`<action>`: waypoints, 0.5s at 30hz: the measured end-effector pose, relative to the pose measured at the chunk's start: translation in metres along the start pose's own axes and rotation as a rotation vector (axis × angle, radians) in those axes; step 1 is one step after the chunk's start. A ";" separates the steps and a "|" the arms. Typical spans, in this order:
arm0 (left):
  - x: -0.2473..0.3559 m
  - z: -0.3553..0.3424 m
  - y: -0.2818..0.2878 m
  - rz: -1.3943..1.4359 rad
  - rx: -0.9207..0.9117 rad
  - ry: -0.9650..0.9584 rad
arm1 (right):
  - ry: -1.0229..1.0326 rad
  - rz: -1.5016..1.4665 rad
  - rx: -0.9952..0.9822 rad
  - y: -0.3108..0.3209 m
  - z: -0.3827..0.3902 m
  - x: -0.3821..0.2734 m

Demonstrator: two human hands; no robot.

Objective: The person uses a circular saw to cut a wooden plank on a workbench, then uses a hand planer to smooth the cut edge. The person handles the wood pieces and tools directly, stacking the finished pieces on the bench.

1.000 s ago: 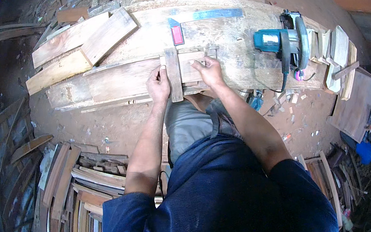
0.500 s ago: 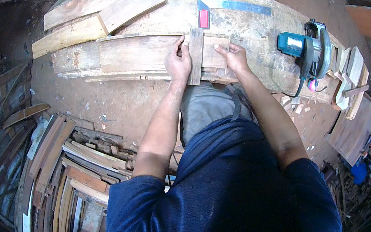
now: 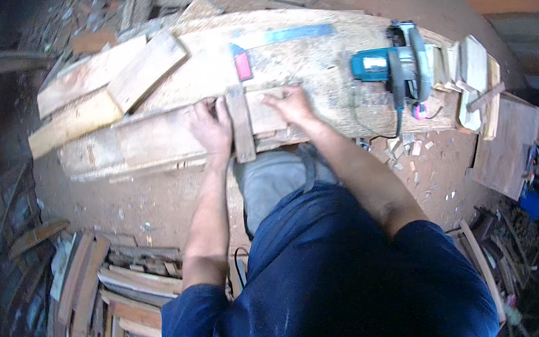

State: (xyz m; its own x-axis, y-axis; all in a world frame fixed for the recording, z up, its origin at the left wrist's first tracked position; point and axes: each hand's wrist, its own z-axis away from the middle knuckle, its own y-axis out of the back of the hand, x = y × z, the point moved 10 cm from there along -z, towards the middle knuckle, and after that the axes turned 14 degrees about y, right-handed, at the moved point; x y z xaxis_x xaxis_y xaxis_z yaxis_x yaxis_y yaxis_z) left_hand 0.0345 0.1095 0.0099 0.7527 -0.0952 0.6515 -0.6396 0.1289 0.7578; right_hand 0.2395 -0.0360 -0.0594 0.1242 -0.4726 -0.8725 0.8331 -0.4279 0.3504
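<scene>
Brown plank (image 3: 160,137) lying lengthwise along the near side of the workbench (image 3: 320,66), narrow wooden crosspiece (image 3: 240,124) laid over it, left hand (image 3: 210,128) just left of that with fingers bent at the far edge, right hand (image 3: 291,104) on the right, thumb spread from the fingers. Does either one truly pinch the wood? Can't tell through this blur, but the crosspiece's near end juts toward the grey trousers (image 3: 271,181), so a knock or uneven thumb pressure could twist it askew
</scene>
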 end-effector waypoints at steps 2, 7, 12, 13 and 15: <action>0.036 -0.005 0.005 -0.146 0.066 -0.233 | 0.042 -0.105 0.088 -0.001 0.001 0.016; 0.043 -0.012 0.001 -0.056 -0.183 -0.315 | -0.120 -0.309 0.049 -0.012 0.028 0.026; 0.023 -0.016 -0.027 -0.214 -0.360 -0.365 | -0.128 -0.393 0.057 -0.028 0.032 0.053; 0.021 -0.016 -0.027 -0.226 -0.358 -0.364 | -0.148 -0.396 0.052 -0.027 0.033 0.050; 0.020 -0.016 -0.028 -0.242 -0.356 -0.369 | -0.172 -0.391 0.045 -0.022 0.033 0.042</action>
State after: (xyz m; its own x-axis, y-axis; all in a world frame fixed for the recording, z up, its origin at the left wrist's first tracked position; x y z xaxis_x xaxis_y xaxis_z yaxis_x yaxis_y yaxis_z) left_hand 0.0703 0.1201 0.0015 0.7261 -0.4939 0.4783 -0.3150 0.3793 0.8700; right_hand 0.2082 -0.0714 -0.0926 -0.2916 -0.3880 -0.8743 0.7749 -0.6317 0.0219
